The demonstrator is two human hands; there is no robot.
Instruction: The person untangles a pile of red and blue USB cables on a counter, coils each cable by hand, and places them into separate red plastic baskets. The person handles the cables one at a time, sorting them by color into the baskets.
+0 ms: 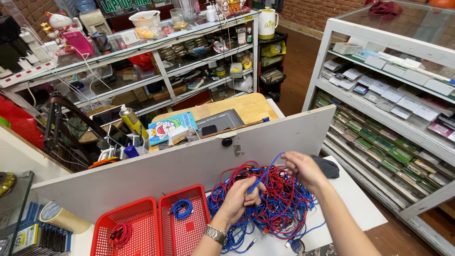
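Cluttered shop shelving rings a white worktable (365, 208), and on it, near the middle, lies a tangled heap of red and blue cables (279, 199). From that heap one blue cable (266, 171) runs taut between both hands: the left hand (241, 196) is closed around its lower stretch over the pile, and the right hand (303, 167) pinches the upper end with fingertips, lifted just above the heap's far side. Pulling hard here would likely tighten knots, since the blue strand disappears among red loops, and it could drag the whole bundle toward the near table edge, where a few plug ends already hang close. Left of the heap sit two red baskets: the right basket (189, 230) holds a coiled blue cable, the left basket (128, 223) a red coil. A snagged strand whipping free might tip loose ends outside them. Behind stands a white partition board (189, 163).
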